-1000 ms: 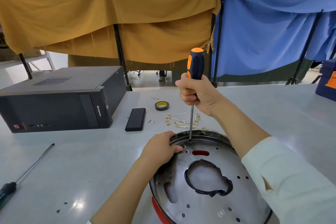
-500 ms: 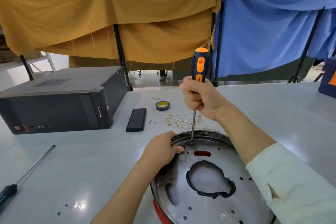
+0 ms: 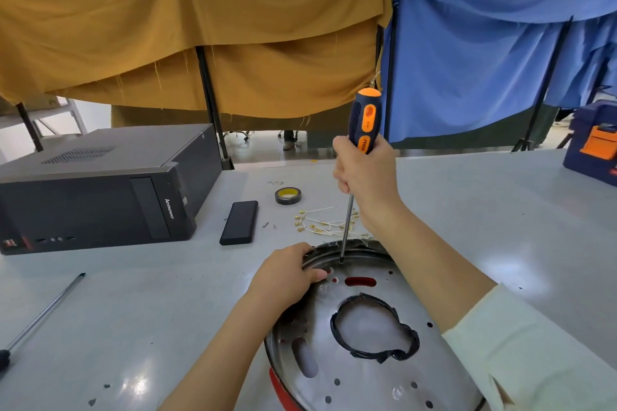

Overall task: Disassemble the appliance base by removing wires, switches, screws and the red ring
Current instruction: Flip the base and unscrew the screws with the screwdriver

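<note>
— Turned a little, has it? That orange stripe on the screwdriver (image 3: pixel 364 123) handle now faces us.

— Yes. The right hand (image 3: pixel 365 177) has its fingers wrapped round the rubbery grip, thin steel shaft upright, tip on the far rim of the appliance base (image 3: pixel 364 374).

— And the left hand (image 3: pixel 283 277)?

— Fingers curled over the rim of the round, shiny perforated metal dish (red ring (image 3: pixel 282 390) peeking beneath), on the smooth grey worktop (image 3: pixel 133 304).
</note>
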Motion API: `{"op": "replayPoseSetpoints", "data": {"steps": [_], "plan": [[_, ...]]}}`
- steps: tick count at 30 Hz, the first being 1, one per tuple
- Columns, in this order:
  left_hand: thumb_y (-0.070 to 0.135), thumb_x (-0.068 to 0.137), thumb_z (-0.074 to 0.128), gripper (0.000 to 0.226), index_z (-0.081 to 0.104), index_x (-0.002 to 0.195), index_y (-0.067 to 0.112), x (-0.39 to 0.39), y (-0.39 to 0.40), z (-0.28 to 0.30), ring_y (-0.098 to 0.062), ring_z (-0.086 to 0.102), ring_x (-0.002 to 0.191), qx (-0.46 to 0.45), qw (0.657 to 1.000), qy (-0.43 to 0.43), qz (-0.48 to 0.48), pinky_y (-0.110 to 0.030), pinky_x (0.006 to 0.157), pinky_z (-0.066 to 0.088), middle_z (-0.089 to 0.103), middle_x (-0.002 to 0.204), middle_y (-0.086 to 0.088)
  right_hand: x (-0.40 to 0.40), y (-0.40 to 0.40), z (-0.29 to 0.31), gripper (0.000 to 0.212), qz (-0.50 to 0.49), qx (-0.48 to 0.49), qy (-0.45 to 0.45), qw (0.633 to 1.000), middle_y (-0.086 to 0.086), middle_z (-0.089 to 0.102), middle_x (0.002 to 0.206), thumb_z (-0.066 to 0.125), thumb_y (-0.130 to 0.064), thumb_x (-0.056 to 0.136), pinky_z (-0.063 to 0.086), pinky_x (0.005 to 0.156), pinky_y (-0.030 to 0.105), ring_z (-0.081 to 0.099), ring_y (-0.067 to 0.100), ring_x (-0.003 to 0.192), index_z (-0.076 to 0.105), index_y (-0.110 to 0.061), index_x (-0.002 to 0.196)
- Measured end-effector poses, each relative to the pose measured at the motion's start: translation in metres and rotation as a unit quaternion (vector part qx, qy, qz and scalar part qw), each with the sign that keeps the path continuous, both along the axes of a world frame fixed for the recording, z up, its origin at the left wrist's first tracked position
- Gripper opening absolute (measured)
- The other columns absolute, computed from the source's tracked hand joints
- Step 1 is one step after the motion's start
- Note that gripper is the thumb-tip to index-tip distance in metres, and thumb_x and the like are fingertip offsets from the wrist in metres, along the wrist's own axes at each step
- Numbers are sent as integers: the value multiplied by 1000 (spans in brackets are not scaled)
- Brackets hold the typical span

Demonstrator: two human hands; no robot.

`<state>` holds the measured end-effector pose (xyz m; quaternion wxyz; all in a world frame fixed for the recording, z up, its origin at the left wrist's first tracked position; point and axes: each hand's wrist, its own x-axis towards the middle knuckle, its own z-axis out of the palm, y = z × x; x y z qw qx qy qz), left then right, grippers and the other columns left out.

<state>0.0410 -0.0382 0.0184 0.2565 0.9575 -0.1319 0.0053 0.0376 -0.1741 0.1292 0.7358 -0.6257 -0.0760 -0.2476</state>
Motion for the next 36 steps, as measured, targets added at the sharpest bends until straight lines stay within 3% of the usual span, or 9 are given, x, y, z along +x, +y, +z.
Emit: {"op": "replayPoseSetpoints", "data": {"steps": [4, 10, 13, 16, 21, 26, 30, 33, 36], "plan": [[41, 85, 64, 26, 57, 103, 26, 0, 1, 0, -14, 54, 84, -8, 1000, 0, -2, -25, 67, 38, 66, 101, 4, 1, -7, 7, 33, 257, -64, 6, 964, -7, 26, 43, 51, -5, 87, 20, 39, 15, 20, 11, 36, 31, -18, 65], [43, 85, 64, 33, 56, 111, 24, -1, 2, 0, -16, 54, 88, -1, 1000, 1, 1, -25, 70, 39, 65, 107, 3, 0, 4, -8, 25, -90, -81, -19, 992, -3, 44, 60, 59, -14, 88, 41, 48, 28, 44, 16, 51, 42, -24, 73], [43, 85, 63, 35, 56, 112, 23, -1, 1, 0, -19, 57, 94, 6, 1000, 2, 0, -26, 70, 39, 65, 108, 1, -2, 5, -8, 22, -197, -90, -43, 975, -8, 49, 69, 60, -19, 89, 42, 52, 17, 52, 8, 61, 42, -29, 80], [43, 85, 63, 33, 56, 110, 23, -1, 1, 0, -19, 57, 94, 5, 1000, 3, -2, -26, 70, 39, 65, 107, 1, -1, 8, 2, 18, -109, -37, 3, 993, -5, 43, 66, 56, -12, 89, 42, 45, 21, 44, 13, 53, 44, -22, 79], [43, 84, 64, 35, 56, 112, 23, -1, 1, 0, -19, 57, 94, 0, 1000, -1, 3, -25, 70, 39, 65, 108, 1, -4, 5, 4, 17, 202, -70, 6, 977, -6, 32, 48, 52, 1, 87, 23, 38, 16, 25, 9, 39, 49, -13, 79], [44, 84, 65, 41, 55, 116, 22, -1, 1, -1, -21, 58, 100, 1, 1000, 1, 9, -27, 72, 40, 65, 111, 0, -7, 12, -1, 7, 57, -98, -27, 993, 1, 42, 58, 54, -4, 88, 35, 42, 24, 37, 14, 46, 49, -8, 85], [44, 85, 64, 38, 55, 115, 22, -1, 1, -2, -22, 58, 98, 6, 1000, -2, 5, -27, 71, 40, 65, 109, -1, -8, 13, -2, 14, -133, -149, -56, 978, -2, 51, 74, 61, -17, 89, 52, 66, 41, 52, 17, 66, 50, -24, 88], [44, 85, 64, 37, 56, 113, 21, 0, 1, -1, -22, 58, 98, 5, 1000, -4, 3, -28, 71, 41, 65, 108, -1, -7, 10, 5, 11, -96, -60, -33, 993, -1, 49, 67, 61, -14, 87, 46, 56, 36, 46, 16, 59, 52, -18, 84], [44, 85, 64, 36, 56, 113, 22, -2, 1, -1, -22, 58, 97, 9, 1000, -5, 6, -26, 70, 40, 65, 108, 0, -5, 1, 7, 15, 104, -23, -27, 994, -6, 39, 50, 58, -2, 88, 33, 41, 21, 33, 11, 42, 51, -13, 80]]}}
